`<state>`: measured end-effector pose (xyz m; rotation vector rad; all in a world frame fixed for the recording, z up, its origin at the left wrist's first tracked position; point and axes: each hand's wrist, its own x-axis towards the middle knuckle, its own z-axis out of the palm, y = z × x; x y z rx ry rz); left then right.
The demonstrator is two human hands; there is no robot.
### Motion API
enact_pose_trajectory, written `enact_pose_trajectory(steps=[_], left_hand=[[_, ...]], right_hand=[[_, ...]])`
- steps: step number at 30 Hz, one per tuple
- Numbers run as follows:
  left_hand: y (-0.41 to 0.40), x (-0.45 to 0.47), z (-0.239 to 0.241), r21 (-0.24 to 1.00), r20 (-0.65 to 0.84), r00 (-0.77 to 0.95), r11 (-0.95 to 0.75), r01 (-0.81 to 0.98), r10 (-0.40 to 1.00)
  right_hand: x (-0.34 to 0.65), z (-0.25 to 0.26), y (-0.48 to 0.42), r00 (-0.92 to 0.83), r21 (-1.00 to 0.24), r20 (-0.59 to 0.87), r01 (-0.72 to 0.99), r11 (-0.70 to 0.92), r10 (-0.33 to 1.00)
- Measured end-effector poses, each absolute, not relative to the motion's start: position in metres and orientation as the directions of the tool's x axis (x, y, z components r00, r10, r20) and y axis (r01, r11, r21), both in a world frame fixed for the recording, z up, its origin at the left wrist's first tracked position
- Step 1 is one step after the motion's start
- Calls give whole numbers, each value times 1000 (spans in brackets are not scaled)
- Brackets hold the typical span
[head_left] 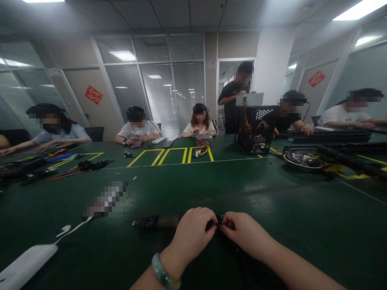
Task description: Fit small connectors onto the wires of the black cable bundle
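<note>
Fingers pinched together, my left hand [195, 229] is at the middle front of the green table [169, 189]. Close by on the right, my right hand [244, 231] is also closed in a pinch, its fingertips almost meeting those of the left. Something small and dark shows between them, too hidden to name. A dark cylindrical object [159, 222] with a brownish middle lies to the left, its right end hidden behind my left hand. Below my right hand, a dark shape [238, 253] runs toward the front and blends into the shadow.
At left, a phone [107, 197] is joined by a white cable to a white power strip [28, 266]. Dark cables [93, 164] lie behind. A black computer case [254, 129] and a metal bowl [302, 160] stand at right. Several people are across the table.
</note>
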<state>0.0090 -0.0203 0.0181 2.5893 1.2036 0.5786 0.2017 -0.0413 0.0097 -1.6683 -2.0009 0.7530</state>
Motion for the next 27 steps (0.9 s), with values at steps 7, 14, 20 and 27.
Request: enact_pose_trajectory(steps=[7,14,20,27], left_hand=[[-20,9,18,378,273,570,-631,677,775],[-20,11,18,360,261,557,-614,702,789],[-20,10,16,364,262,531,-592,719,806],[-18,8,15,403,279,564,-628,666,777]], right_hand=[[198,9,-42,-152,-684,4,721,114,988],[198,2,-36,-130,-712,55,690,131,990],[202,-3,-33,-173,-752,41,644,144,984],[201,1,-35,-195,-737,51,654,168,979]])
